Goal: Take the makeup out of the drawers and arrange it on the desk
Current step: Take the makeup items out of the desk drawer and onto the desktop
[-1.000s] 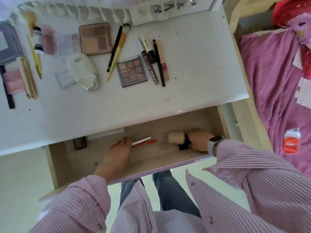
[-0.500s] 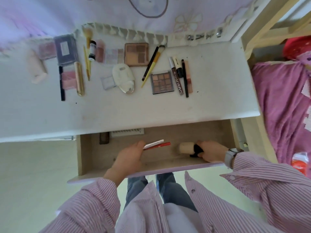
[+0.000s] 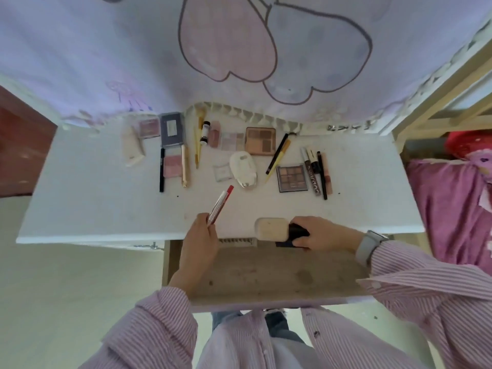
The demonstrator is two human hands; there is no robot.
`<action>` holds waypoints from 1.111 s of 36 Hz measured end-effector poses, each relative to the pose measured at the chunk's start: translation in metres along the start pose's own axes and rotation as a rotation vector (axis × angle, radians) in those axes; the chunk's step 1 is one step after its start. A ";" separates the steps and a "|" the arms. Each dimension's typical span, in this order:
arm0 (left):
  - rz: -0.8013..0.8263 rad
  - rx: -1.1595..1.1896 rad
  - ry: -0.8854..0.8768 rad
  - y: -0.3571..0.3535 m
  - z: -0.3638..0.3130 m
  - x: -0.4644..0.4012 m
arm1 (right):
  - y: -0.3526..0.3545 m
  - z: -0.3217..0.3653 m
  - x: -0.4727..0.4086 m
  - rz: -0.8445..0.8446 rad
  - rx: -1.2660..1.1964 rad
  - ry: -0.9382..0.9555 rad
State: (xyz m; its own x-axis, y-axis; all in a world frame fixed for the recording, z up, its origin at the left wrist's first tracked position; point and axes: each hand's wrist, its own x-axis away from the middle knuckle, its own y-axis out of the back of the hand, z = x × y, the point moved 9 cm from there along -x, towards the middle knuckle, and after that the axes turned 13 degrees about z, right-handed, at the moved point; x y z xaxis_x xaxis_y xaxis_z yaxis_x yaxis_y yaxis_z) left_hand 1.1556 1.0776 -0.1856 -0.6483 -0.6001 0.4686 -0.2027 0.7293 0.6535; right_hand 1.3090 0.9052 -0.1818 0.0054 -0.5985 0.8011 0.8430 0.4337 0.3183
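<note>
Hands have come up out of the drawer [image 3: 266, 272] since the earlier frames, and we now carry our load over the worktop's [image 3: 106, 209] near edge. In the head view, our left hand [image 3: 198, 235] pinches two slim sticks [image 3: 219, 206], one silver, one red, their tips pointing toward 1 o'clock above the bare white surface. Our right hand [image 3: 319, 234], at 3 o'clock from the left, has its fingers curled round the dark handle of a stubby brush [image 3: 271, 229], whose pale head points toward 9 o'clock.

Half a second ago both hands sat low in the drawer, gripping the same things; a second ago the sticks lay almost flat on its floor. Only a pale strip [image 3: 237, 240] under the worktop's lip shows in the drawer now; its back is hidden. We judge this drawer nearly done. Placing comes next, probably in the free patch at 6 o'clock from the rows [image 3: 239, 153] already laid out.
</note>
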 end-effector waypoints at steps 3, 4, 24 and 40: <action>-0.060 0.052 0.086 0.016 0.009 -0.019 | 0.026 0.025 -0.011 -0.045 -0.028 -0.032; -0.076 0.067 0.104 0.018 0.010 -0.023 | 0.032 0.032 -0.013 -0.046 -0.041 -0.047; 0.024 0.008 -0.087 0.029 0.008 -0.080 | 0.089 0.139 -0.072 -0.261 0.524 -0.227; -0.027 -0.239 -0.350 0.028 0.000 -0.077 | 0.088 0.160 -0.066 -0.413 0.470 -0.083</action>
State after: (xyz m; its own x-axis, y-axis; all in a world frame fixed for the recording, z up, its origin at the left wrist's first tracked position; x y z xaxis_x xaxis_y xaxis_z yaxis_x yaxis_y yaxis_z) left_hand 1.1995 1.1438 -0.2035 -0.8633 -0.4403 0.2466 -0.0739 0.5936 0.8014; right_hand 1.2967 1.0901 -0.1257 -0.3276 -0.7338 0.5952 0.4405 0.4387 0.7833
